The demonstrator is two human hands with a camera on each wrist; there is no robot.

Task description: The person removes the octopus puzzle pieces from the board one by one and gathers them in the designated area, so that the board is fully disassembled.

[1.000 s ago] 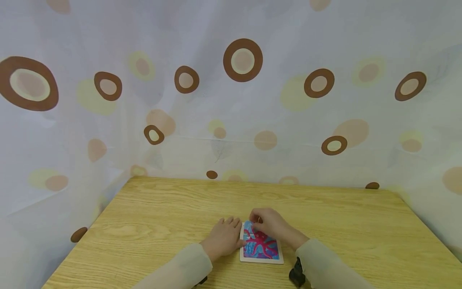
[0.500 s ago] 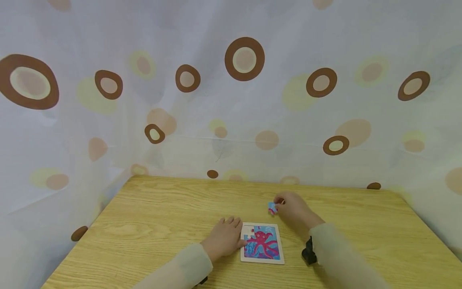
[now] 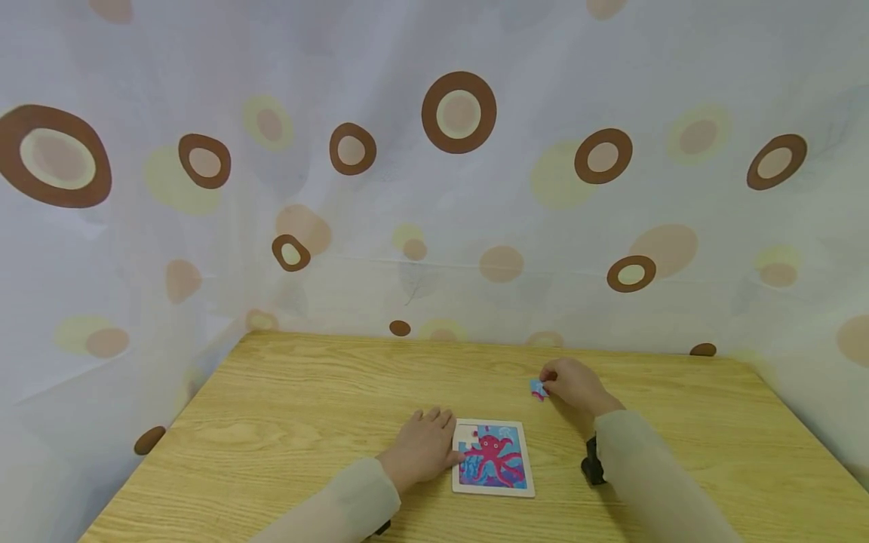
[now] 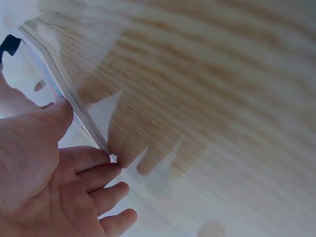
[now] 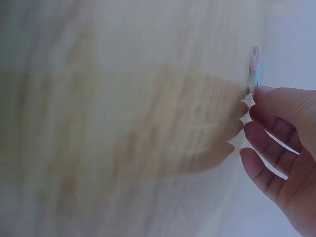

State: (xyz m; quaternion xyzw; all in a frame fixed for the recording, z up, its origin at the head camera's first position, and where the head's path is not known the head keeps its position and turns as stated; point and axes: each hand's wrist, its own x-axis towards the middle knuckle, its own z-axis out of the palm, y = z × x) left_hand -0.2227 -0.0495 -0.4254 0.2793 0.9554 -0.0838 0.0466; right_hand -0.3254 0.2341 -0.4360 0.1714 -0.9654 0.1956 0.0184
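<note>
A square jigsaw puzzle (image 3: 501, 458) of a pink octopus on blue lies flat on the table in a pale frame. Its upper left corner shows a bare, light spot. My left hand (image 3: 422, 446) rests along the puzzle's left side, thumb over the frame and fingers spread out; the left wrist view shows the thumb on the frame's edge (image 4: 81, 111). Beyond the puzzle, to the right, my right hand (image 3: 573, 383) pinches a blue and pink puzzle piece (image 3: 538, 389) between thumb and fingers. In the right wrist view the piece (image 5: 256, 69) stands edge-on, close to the tabletop.
The wood-grain table (image 3: 305, 407) spreads around the puzzle. A pale sheet with brown rings (image 3: 366, 286) encloses its back and sides. A dark device (image 3: 592, 461) sits at the right wrist.
My right hand has lifted the piece out of the puzzle's upper left corner and carried it away to the right, baring the spot. My left hand has stayed in place.
</note>
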